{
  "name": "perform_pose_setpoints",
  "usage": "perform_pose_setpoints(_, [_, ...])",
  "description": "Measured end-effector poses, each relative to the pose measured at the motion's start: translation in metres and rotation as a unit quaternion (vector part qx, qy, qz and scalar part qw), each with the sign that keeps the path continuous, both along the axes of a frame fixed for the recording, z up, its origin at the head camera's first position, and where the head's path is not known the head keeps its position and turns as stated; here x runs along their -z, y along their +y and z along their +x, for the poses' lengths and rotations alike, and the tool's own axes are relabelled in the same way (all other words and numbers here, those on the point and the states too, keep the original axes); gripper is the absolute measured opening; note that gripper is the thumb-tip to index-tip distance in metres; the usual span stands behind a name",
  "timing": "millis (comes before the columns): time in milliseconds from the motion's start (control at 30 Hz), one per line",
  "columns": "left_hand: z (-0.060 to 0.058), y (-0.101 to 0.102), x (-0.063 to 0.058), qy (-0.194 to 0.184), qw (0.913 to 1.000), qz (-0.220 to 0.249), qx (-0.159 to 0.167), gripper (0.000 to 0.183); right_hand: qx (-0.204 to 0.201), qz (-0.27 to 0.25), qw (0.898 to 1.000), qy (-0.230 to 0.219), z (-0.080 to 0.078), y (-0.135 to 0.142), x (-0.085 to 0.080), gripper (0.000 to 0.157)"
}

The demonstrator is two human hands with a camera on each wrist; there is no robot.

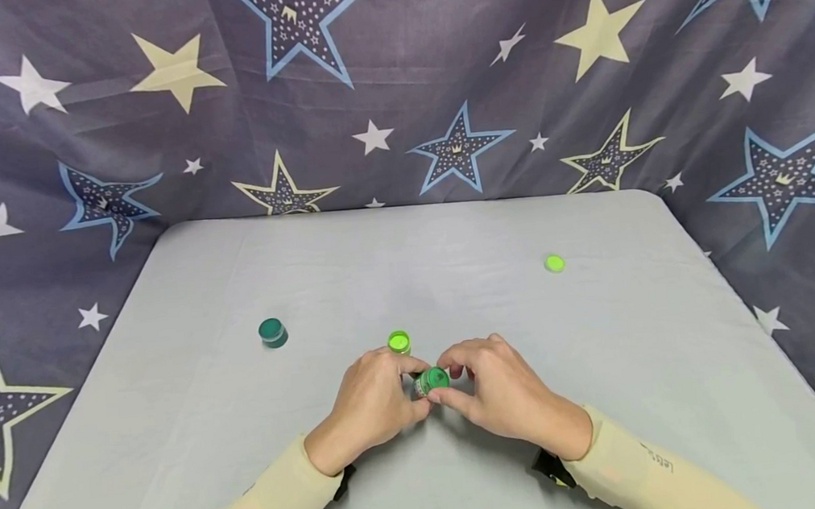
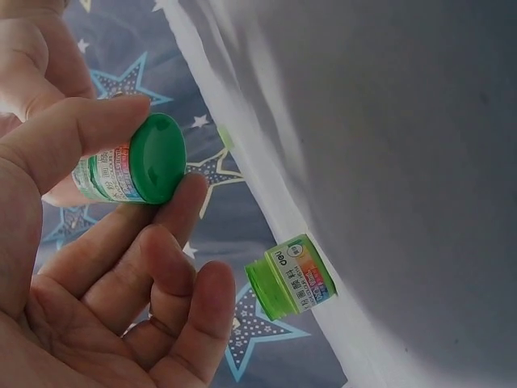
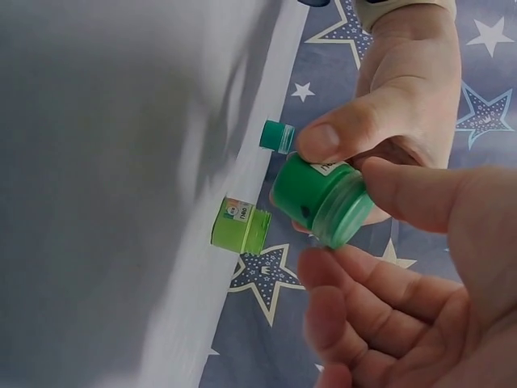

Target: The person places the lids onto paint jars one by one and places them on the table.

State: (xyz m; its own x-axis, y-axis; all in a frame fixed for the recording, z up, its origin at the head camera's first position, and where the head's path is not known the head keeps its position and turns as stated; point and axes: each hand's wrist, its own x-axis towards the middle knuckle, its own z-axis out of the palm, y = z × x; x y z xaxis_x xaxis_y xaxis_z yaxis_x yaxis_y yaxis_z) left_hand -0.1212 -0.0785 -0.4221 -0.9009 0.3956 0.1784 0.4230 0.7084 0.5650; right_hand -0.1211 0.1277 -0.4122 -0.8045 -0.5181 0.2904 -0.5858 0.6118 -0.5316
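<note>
Near the front middle of the table, a small green paint jar [image 1: 433,380] is lifted between both hands. My left hand [image 1: 372,395] grips its labelled body between thumb and fingers. At the jar's clear-rimmed capped end [image 3: 346,214], my right hand [image 1: 502,384] pinches the cap with thumb and fingertips. The jar lies tilted, its green base [image 2: 159,158] facing the left wrist camera. Just beyond the left hand stands a light green paint jar [image 1: 399,342] with no lid; its threaded neck [image 3: 258,233] shows in the right wrist view.
A dark teal paint jar [image 1: 273,333] stands to the left with its cap on. Far right lies a loose light green lid [image 1: 555,263]. A pale cloth covers the table [image 1: 176,436], and a star-patterned curtain [image 1: 400,85] hangs around its back and sides.
</note>
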Motion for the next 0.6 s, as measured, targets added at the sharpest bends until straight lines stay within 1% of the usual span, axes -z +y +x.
perform_pose_setpoints(300, [0.0004,0.0007,0.0006,0.001,1.0,0.0,0.001,0.026,0.017,0.004,1.0,0.01,-0.0007,-0.0003,0.002,0.024])
perform_pose_setpoints(600, [0.0009,0.0006,0.0011,-0.001,1.0,0.004,0.004,0.024,0.021,0.002,1.0,0.019,-0.0013,-0.0009,0.0053,0.028])
